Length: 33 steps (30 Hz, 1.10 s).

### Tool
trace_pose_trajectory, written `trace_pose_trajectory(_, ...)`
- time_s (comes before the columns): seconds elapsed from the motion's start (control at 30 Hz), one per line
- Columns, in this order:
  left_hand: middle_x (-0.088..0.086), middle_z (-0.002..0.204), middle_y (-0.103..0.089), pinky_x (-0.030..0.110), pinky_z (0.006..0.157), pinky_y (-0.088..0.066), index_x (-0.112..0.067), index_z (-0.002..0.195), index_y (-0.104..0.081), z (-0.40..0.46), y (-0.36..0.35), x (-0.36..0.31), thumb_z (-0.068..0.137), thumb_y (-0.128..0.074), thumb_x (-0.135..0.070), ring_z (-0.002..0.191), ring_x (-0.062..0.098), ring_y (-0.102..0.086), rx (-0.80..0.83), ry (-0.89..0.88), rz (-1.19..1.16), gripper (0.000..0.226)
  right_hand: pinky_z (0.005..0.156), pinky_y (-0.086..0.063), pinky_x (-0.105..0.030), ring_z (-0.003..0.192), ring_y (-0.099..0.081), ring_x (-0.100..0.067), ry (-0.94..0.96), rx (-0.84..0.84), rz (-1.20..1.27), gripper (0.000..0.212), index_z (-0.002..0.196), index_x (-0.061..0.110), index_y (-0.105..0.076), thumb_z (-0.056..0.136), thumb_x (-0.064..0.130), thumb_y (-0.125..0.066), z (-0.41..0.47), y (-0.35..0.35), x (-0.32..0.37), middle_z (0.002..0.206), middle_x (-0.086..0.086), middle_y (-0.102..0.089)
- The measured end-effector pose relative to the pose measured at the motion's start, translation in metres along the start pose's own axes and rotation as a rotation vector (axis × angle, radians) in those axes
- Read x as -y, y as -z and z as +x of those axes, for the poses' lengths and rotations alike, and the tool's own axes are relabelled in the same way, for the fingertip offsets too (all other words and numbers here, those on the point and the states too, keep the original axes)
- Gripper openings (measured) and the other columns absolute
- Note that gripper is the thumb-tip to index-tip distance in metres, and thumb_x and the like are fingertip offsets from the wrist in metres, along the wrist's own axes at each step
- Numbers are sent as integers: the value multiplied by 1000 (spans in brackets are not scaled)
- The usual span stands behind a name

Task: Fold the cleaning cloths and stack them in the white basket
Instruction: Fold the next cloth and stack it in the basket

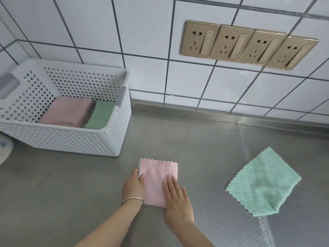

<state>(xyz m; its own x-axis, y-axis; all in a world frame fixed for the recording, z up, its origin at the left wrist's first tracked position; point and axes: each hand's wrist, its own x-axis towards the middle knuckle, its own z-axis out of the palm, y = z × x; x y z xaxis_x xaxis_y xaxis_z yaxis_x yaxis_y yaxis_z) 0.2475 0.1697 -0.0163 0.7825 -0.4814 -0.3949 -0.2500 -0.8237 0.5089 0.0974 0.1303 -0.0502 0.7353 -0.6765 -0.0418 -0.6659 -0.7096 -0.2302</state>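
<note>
A folded pink cloth (156, 177) lies on the steel counter in front of me. My left hand (134, 186) pinches its left edge between thumb and fingers. My right hand (177, 202) lies flat on its right half, fingers straight. A mint green cloth (263, 182) lies loosely spread to the right, apart from both hands. The white perforated basket (74, 141) stands at the back left, holding a folded pink cloth (69, 111) and a folded green cloth (101, 114) side by side.
The steel counter (204, 139) runs back to a tiled wall with a row of gold sockets (249, 45). A white round object (5, 148) shows at the left edge, beside the basket.
</note>
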Motion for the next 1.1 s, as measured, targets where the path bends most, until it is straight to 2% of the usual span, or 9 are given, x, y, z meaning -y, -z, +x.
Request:
trace_pose_trajectory(0.1, 16, 119, -60, 35, 83, -43, -8, 124, -50, 1, -1, 4, 89, -55, -16, 105, 35, -57, -62, -6, -158, 36, 98, -26, -42, 135, -27, -25, 17, 20, -37, 73, 129, 6, -50, 62, 32, -36, -2, 13, 2, 144, -11, -42)
trace_pose_trajectory(0.2, 15, 112, -59, 40, 81, -48, -7, 120, -56, 1, -5, 9, 75, -67, -10, 99, 36, -57, -192, -256, 7, 46, 103, -21, -39, 126, -37, -19, 53, 12, -61, 59, 119, 12, -65, 71, 36, -40, 5, 30, 3, 131, -6, -58)
trace_pose_trajectory(0.27, 7, 117, -64, 38, 86, -47, -13, 116, -62, 1, -8, 10, 73, -58, -21, 105, 28, -56, -183, -502, 243, 44, 107, -12, -36, 128, -35, -17, 45, 3, -78, 51, 120, 13, -64, 82, 32, -35, 18, 32, 0, 135, -2, -54)
trace_pose_trajectory(0.33, 5, 127, -60, 37, 104, -26, -11, 120, -62, 1, -17, 13, 77, -40, -30, 121, 22, -43, -86, -684, 420, 52, 108, -14, -37, 137, -25, -17, 8, 82, -73, 56, 127, 8, -57, 97, 32, -16, 30, 26, -8, 144, -1, -42)
trace_pose_trajectory(0.47, 17, 144, -40, 40, 108, -18, -2, 134, -46, 10, -29, 24, 83, -34, -37, 137, 29, -26, 25, -740, 607, 62, 110, -12, -41, 143, -11, -16, 15, 136, -51, 61, 148, 10, -12, 98, 42, -1, 34, 9, -22, 157, -2, -6)
trace_pose_trajectory(0.7, 15, 151, -28, 37, 111, -15, -8, 141, -32, 13, -29, 31, 84, -38, -41, 140, 28, -21, -21, -759, 544, 66, 111, -9, -41, 143, -14, -17, 34, 123, -74, 62, 149, 12, -8, 97, 46, -6, 33, 5, -26, 156, -3, -16)
trace_pose_trajectory(0.97, 14, 141, -46, 34, 110, -22, -13, 132, -44, 15, -31, 25, 76, -43, -43, 132, 26, -36, -40, -722, 503, 64, 109, -22, -41, 138, -25, -20, 29, 197, -25, 58, 138, 7, -41, 96, 42, -22, 40, 12, -18, 145, -5, -40)
trace_pose_trajectory(1.03, 14, 127, -57, 35, 97, -42, -13, 119, -59, 13, -23, 18, 67, -60, -32, 116, 30, -52, -120, -579, 352, 55, 98, -45, -35, 124, -46, -18, -40, 130, 61, 54, 123, 9, -60, 79, 38, -52, 41, 27, -13, 132, -3, -56)
trace_pose_trajectory(1.1, 17, 116, -56, 38, 90, -43, -10, 109, -63, 4, -14, 11, 67, -70, -20, 106, 36, -52, -185, -269, 133, 44, 93, -47, -28, 116, -50, -19, -184, 78, 194, 53, 128, 10, -53, 77, 22, -60, 38, 42, -10, 130, -2, -52)
